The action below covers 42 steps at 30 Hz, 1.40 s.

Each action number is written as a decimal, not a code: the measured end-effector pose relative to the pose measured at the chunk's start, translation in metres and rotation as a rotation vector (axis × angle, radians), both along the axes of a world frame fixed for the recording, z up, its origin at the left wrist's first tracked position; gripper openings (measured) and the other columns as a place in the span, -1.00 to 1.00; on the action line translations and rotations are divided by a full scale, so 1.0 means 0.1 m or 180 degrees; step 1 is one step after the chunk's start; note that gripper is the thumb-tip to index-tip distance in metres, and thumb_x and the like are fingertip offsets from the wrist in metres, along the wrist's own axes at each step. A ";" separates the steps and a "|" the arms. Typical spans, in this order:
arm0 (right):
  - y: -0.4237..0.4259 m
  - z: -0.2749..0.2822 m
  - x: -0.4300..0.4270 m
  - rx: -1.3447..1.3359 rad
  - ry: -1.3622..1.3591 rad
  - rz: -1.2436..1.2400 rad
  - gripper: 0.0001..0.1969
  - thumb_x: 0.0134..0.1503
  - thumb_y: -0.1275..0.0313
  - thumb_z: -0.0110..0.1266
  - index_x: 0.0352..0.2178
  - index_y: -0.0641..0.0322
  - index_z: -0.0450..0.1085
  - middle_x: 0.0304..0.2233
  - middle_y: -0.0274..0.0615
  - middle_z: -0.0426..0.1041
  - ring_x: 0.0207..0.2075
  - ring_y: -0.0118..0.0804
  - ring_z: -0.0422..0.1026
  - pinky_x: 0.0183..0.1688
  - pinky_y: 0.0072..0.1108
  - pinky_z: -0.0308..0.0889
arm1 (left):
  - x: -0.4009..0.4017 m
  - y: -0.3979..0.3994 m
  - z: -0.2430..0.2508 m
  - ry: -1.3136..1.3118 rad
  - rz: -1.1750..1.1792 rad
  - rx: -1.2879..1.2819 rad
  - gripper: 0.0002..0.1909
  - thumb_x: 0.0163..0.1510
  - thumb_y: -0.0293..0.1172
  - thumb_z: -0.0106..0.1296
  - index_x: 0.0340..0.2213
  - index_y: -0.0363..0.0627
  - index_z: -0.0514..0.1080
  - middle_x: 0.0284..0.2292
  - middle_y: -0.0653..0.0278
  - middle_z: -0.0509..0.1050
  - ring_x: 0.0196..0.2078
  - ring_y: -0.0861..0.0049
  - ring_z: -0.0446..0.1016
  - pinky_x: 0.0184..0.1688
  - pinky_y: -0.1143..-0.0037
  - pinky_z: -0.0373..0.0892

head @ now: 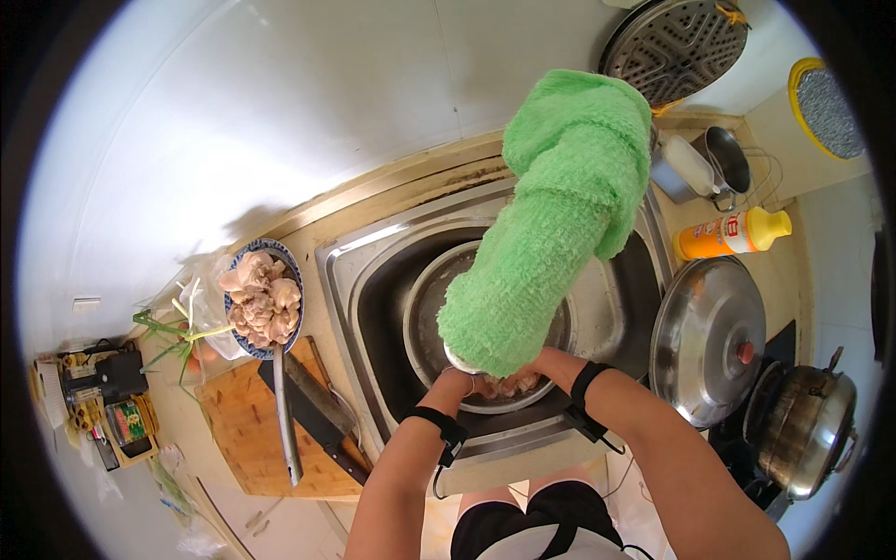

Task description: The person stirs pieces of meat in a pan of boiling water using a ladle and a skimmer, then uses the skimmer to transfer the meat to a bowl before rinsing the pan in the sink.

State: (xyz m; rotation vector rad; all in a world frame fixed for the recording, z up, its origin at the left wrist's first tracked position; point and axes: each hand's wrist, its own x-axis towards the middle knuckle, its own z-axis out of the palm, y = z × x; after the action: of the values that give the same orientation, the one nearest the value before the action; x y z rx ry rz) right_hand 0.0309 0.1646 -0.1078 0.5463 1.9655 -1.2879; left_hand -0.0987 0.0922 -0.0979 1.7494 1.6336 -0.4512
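A green terry towel is wrapped around what looks like a faucet, with a bit of metal rim showing at its lower end. Below it, a round metal basin stands in the stainless steel sink. Both of my hands reach into the near side of this basin. My left hand is by the left of some pale raw meat pieces, under the towel's end. On the right of the meat is my right hand, partly covered by the towel. The fingers are largely hidden, so their grip is unclear.
Left of the sink, a blue-and-white bowl holds raw meat pieces. A cleaver and a long metal handle lie over the wooden cutting board. Right are a large lid, a yellow-capped bottle and a pot.
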 end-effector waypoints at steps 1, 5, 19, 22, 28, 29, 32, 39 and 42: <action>0.00 0.07 0.03 -0.0183 -0.0240 -0.0311 -0.25 -0.41 0.35 0.25 -0.10 0.26 0.13 -0.20 -0.01 0.28 -0.28 -0.15 0.34 -0.36 -0.42 0.31 | -0.01 -0.04 0.03 -0.0209 -0.0033 -0.0121 -0.41 -0.33 -0.21 0.14 -0.17 -0.04 0.26 -0.33 0.18 0.36 -0.19 0.34 0.30 -0.28 0.41 0.33; -0.02 0.44 -0.07 -0.1594 -0.1220 -0.1746 -0.23 -0.36 0.49 0.20 -0.04 0.21 0.02 -0.21 -0.04 0.25 -0.29 -0.16 0.33 -0.40 -0.40 0.35 | -0.19 -0.24 -0.10 -0.1818 0.2614 -0.2559 -0.29 -0.39 -0.45 0.19 -0.10 -0.09 0.18 -0.33 0.19 0.37 -0.24 0.39 0.35 -0.35 0.47 0.39; -0.06 0.83 -0.03 -0.2907 -0.0220 -0.3851 -0.54 -0.12 0.32 0.07 -0.16 -0.01 0.08 -0.30 -0.31 0.29 -0.34 -0.37 0.35 -0.39 -0.43 0.38 | -0.18 -0.30 0.35 -0.2360 0.2391 -0.0250 -0.47 -0.23 -0.48 0.06 -0.13 -0.16 0.20 -0.29 0.25 0.38 -0.30 0.62 0.35 -0.26 0.61 0.28; -0.08 0.91 -0.09 -0.2635 -0.0030 -0.3958 -0.68 -0.04 0.21 -0.02 -0.25 0.01 0.16 -0.37 -0.36 0.32 -0.40 -0.43 0.36 -0.43 -0.46 0.37 | -0.14 -0.26 0.50 -0.2595 0.2485 0.0073 -0.52 -0.20 -0.45 0.04 -0.16 -0.18 0.24 -0.33 0.26 0.40 -0.32 0.62 0.36 -0.26 0.60 0.27; -0.08 0.96 -0.01 -0.2783 0.0305 -0.4077 -0.79 0.03 0.21 -0.12 -0.34 0.04 0.23 -0.44 -0.37 0.35 -0.47 -0.45 0.36 -0.51 -0.52 0.35 | -0.01 -0.24 0.75 -0.2694 0.2698 0.0985 -0.56 -0.21 -0.28 0.06 -0.22 -0.13 0.31 -0.31 -0.03 0.33 -0.23 0.18 0.30 -0.16 0.43 0.21; -0.08 0.98 0.00 -0.2973 0.0404 -0.4164 -0.79 0.04 0.21 -0.13 -0.33 0.04 0.24 -0.43 -0.37 0.35 -0.46 -0.44 0.36 -0.52 -0.53 0.33 | -0.02 -0.26 0.81 -0.2655 0.2736 0.1042 -0.56 -0.21 -0.28 0.06 -0.22 -0.13 0.31 -0.31 -0.03 0.33 -0.23 0.18 0.30 -0.16 0.43 0.21; -0.07 1.12 0.06 -0.3302 0.0616 -0.4435 -0.77 0.04 0.19 -0.15 -0.32 0.03 0.25 -0.40 -0.36 0.35 -0.43 -0.42 0.35 -0.52 -0.54 0.30 | 0.04 -0.19 1.31 -0.2117 0.2722 0.1482 -0.59 -0.16 -0.28 0.02 -0.21 -0.13 0.32 -0.38 0.01 0.34 -0.26 0.25 0.30 -0.19 0.46 0.22; -0.16 1.44 -0.19 -0.3425 0.0799 -0.4968 -0.75 0.06 0.16 -0.21 -0.28 -0.01 0.25 -0.35 -0.36 0.35 -0.39 -0.40 0.32 -0.42 -0.54 0.23 | -0.13 -0.05 1.89 -0.1989 0.2695 0.1318 -0.55 -0.21 -0.24 0.06 -0.25 -0.20 0.31 -0.33 -0.07 0.31 -0.20 0.18 0.26 -0.16 0.44 0.20; -0.27 1.95 -0.40 -0.3264 0.1209 -0.5090 -0.74 0.07 0.16 -0.23 -0.28 -0.01 0.25 -0.36 -0.39 0.34 -0.38 -0.42 0.32 -0.41 -0.58 0.23 | -0.34 -0.08 2.40 -0.1810 0.2562 0.1504 -0.56 -0.22 -0.31 0.06 -0.23 -0.17 0.30 -0.34 -0.05 0.29 -0.19 0.17 0.25 -0.16 0.46 0.21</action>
State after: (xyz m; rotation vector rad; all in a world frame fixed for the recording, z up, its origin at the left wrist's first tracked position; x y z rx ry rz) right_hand -0.0093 0.1376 0.0873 1.4172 0.4492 -3.1455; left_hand -0.1327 0.0837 0.1421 1.1735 1.8922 0.7846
